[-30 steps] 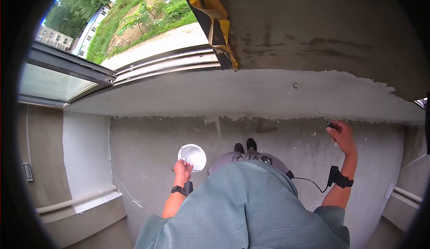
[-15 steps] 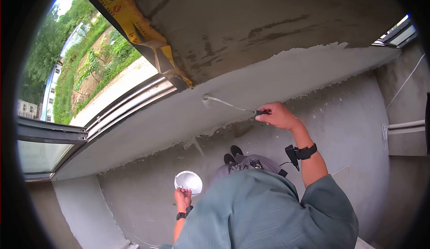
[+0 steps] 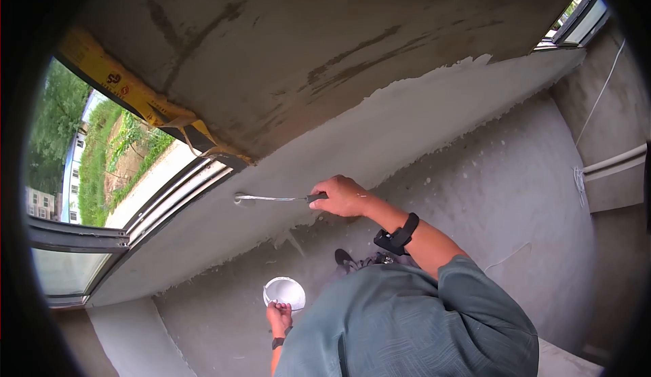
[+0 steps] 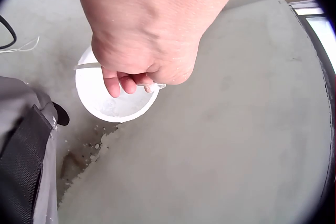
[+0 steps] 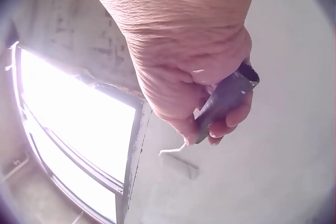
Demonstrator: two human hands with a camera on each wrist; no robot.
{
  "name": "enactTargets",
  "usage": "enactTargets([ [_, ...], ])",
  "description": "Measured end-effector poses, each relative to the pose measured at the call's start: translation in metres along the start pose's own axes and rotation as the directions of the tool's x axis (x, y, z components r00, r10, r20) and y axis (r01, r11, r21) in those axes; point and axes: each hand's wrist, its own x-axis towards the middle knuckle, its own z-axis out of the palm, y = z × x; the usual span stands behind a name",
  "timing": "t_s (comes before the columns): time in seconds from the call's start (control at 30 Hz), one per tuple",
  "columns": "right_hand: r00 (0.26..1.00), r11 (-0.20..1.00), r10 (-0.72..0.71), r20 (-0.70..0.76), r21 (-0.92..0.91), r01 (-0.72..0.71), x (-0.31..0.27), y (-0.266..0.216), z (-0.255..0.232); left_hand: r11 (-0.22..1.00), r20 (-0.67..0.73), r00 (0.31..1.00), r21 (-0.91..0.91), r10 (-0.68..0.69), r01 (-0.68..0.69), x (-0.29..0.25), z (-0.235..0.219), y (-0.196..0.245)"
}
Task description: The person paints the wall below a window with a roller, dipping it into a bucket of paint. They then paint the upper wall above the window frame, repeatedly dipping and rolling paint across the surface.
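My right hand (image 3: pixel 344 196) grips the dark handle (image 5: pixel 223 103) of a small paint roller. Its thin white-coated frame (image 3: pixel 274 198) runs left to the roller head (image 5: pixel 180 166), which lies at the pale coated wall band (image 3: pixel 380 129) below the window. My left hand (image 3: pixel 278 317) carries a white bucket (image 3: pixel 286 287) low at my left side, fingers curled at its carrying handle (image 4: pixel 87 66). In the left wrist view, white material coats the inside of the bucket, and white smears mark the fingers (image 4: pixel 149 88).
An open window (image 3: pixel 102 241) with a metal frame is on the left. Torn yellow tape (image 3: pixel 129 92) hangs along its edge. Bare grey-brown wall (image 3: pixel 285 45) borders the coated band. A pipe (image 3: pixel 614 161) and a white cord (image 3: pixel 600 95) run along the right side.
My right hand has swung left, bringing the roller from the right side along the coated band toward the window. The head view has turned. My left hand keeps holding the bucket.
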Motion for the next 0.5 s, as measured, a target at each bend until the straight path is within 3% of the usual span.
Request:
enactTargets([
  [0.17, 0.998, 0.999, 0.001, -0.059, -0.034, -0.003, -0.031, 0.058, -0.064, 0.999, 0.016, 0.999, 0.029, 0.038, -0.038, -0.02, 0.042, -0.021],
  [0.37, 0.992, 0.997, 0.074, -0.103, -0.008, -0.075, -0.093, 0.141, -0.177, 0.999, -0.037, 0.999, 0.006, 0.033, -0.032, -0.065, 0.113, -0.063],
  [0.5, 0.96, 0.966, 0.255, -0.118, 0.085, -0.246, -0.139, 0.188, -0.252, 0.999, -0.03, 0.999, -0.007, 0.043, -0.044, -0.098, 0.152, -0.087],
])
